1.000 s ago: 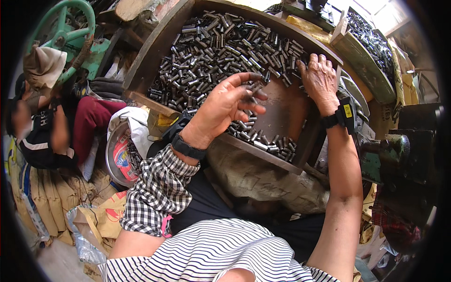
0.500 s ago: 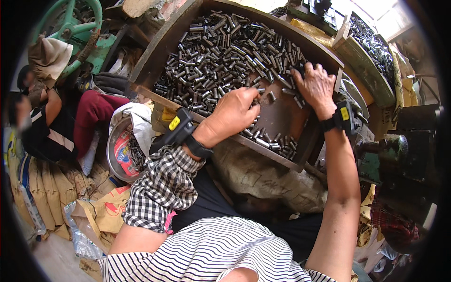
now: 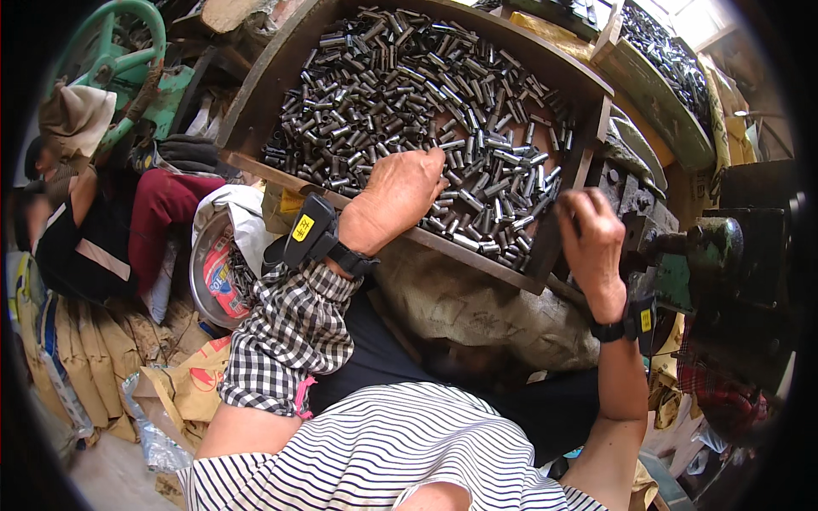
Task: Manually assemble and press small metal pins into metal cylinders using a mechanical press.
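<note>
A wooden tray [image 3: 271, 173] in front of me holds a heap of short metal tubes [image 3: 366, 111], dark and shiny. My left hand [image 3: 396, 198], with a black strap at its wrist, reaches over the tray's near wall. Its fingers are curled together close to the tubes; what they hold, if anything, is hidden. Outside the tray's near right corner is my right hand [image 3: 590, 238], also strapped at the wrist. Its fingers bend down and inward, and I cannot make out anything in them. A dark machine with a green part [image 3: 673, 285] stands just right of that hand.
To the left, a metal bowl [image 3: 201, 277] holds a red packet and more small tubes. A second wooden box [image 3: 656, 106] of dark metal parts sits at the far right. A green handwheel [image 3: 106, 68] stands at the far left, near another person in dark clothes [image 3: 89, 234].
My right hand has left the tray's right part and come nearer, past its corner. Tubes now lie over the formerly bare patch of tray floor. My left hand has shifted slightly left.
</note>
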`<state>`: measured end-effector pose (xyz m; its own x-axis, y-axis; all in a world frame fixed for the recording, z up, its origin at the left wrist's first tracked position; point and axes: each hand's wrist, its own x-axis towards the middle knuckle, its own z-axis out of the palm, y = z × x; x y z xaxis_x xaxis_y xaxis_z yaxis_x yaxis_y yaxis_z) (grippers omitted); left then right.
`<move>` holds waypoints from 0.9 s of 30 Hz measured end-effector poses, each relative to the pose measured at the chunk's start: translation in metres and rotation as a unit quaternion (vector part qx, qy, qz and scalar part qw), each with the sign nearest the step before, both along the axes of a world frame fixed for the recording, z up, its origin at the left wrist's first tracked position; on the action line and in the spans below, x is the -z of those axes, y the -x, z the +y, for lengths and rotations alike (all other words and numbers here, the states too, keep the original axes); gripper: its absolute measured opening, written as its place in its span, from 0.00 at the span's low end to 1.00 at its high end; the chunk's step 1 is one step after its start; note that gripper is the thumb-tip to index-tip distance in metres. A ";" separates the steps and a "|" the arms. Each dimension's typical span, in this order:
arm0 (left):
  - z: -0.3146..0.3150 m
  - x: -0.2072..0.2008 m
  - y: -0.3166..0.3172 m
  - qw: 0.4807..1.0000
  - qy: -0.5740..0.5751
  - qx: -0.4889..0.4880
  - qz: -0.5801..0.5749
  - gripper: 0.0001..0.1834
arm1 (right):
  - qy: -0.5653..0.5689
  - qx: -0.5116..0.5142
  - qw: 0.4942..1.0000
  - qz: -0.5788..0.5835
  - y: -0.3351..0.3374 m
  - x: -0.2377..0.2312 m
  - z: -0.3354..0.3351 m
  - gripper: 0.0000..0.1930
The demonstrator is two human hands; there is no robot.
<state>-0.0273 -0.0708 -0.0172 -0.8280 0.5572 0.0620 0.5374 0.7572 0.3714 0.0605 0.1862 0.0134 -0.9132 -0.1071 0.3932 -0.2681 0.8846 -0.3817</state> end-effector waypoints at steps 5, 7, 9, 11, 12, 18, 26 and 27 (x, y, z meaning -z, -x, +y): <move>-0.002 -0.003 0.003 0.999 -0.005 -0.006 -0.032 0.13 | -0.149 -0.096 0.984 -0.031 -0.017 0.009 -0.020 0.07; -0.005 -0.003 0.005 0.999 -0.003 0.003 -0.041 0.12 | -0.205 -0.097 0.973 -0.031 -0.012 0.014 -0.025 0.06; -0.009 -0.005 0.006 0.998 -0.017 0.021 -0.056 0.12 | -0.234 -0.098 0.964 -0.076 -0.008 0.013 -0.028 0.06; -0.008 -0.003 0.006 0.998 -0.010 0.015 -0.052 0.12 | -0.262 -0.102 0.952 -0.122 -0.003 0.013 -0.028 0.05; -0.008 -0.002 0.007 0.999 -0.004 0.009 -0.048 0.12 | -0.268 -0.113 0.947 -0.136 -0.001 0.012 -0.028 0.05; 0.002 -0.005 0.003 0.997 -0.055 0.015 -0.055 0.11 | -0.137 -0.121 0.977 -0.106 0.000 0.008 -0.017 0.06; 0.043 -0.016 -0.020 0.879 -0.311 0.079 -0.353 0.10 | 0.540 0.063 0.808 -0.227 -0.039 0.011 -0.020 0.05; 0.046 -0.018 -0.024 0.834 -0.336 0.057 -0.433 0.09 | 0.542 0.057 0.809 -0.221 -0.040 0.010 -0.021 0.06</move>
<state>-0.0037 -0.0246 0.0011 -0.6685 0.7160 -0.2011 -0.0983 0.1830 0.9782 0.1004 0.1652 0.0031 -0.9697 0.1764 -0.1689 0.1672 -0.0250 -0.9856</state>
